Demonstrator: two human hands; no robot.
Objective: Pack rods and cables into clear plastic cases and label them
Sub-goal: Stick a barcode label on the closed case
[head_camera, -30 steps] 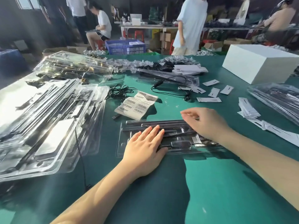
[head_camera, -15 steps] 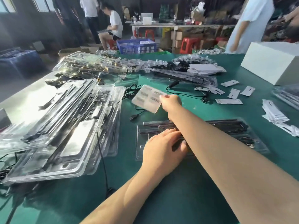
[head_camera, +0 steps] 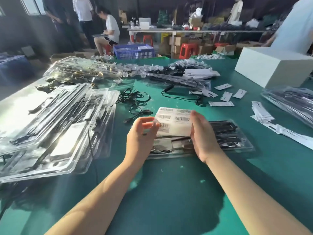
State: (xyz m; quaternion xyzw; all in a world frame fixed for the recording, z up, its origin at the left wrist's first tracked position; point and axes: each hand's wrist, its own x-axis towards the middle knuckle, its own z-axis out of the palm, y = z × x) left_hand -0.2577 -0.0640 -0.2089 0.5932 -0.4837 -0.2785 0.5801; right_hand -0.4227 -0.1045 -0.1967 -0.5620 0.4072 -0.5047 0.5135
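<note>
Both hands hold a barcode label sheet (head_camera: 175,122) up over the green table (head_camera: 169,192). The right hand (head_camera: 204,138) grips its right edge, fingers tucked behind and out of sight. The left hand (head_camera: 141,139) curls at the sheet's left edge, fingertips pinching something small — blurred, hard to make out. Beneath them lies a clear plastic case (head_camera: 227,138) of dark rods, half covered. Stacked cases (head_camera: 55,126) sit at nine o'clock; loose black cables (head_camera: 135,99) at twelve.

glossy clear plastic case (head_camera: 237,146), paper label sheet (head_camera: 176,122) — matt green table (head_camera: 169,192)
</note>
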